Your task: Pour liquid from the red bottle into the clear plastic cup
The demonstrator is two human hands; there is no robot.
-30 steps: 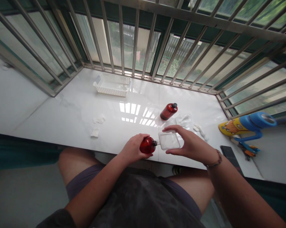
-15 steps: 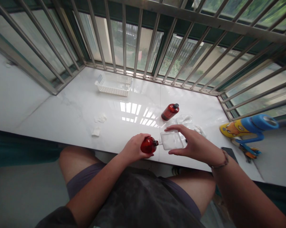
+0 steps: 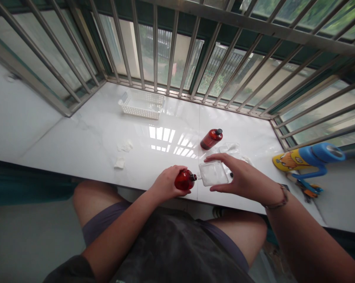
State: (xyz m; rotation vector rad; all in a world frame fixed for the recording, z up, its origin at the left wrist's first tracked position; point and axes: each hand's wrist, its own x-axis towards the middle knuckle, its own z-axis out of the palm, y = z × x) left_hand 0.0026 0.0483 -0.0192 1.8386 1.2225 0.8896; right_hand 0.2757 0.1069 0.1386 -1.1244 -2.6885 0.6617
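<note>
Red btl (image 3: pixel 183 181) clasped, L hand (image 3: pixel 166 182); clear btl (image 3: pixel 214 173) held, half-open R hand (image 3: pixel 242 176); contents unclear.

The one head camera looks forward and steeply down, tabletop (image 3: pixel 89 129) near, barred window (image 3: pixel 177 51) toward twelve o'clock.

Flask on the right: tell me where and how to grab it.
Take the flask by its blue handle, bringing the hand in from the near side. The handle juts out that way from below the blue lid, likely an easier hold than the wide, round body. Mind the orange and blue items beside it.
</note>
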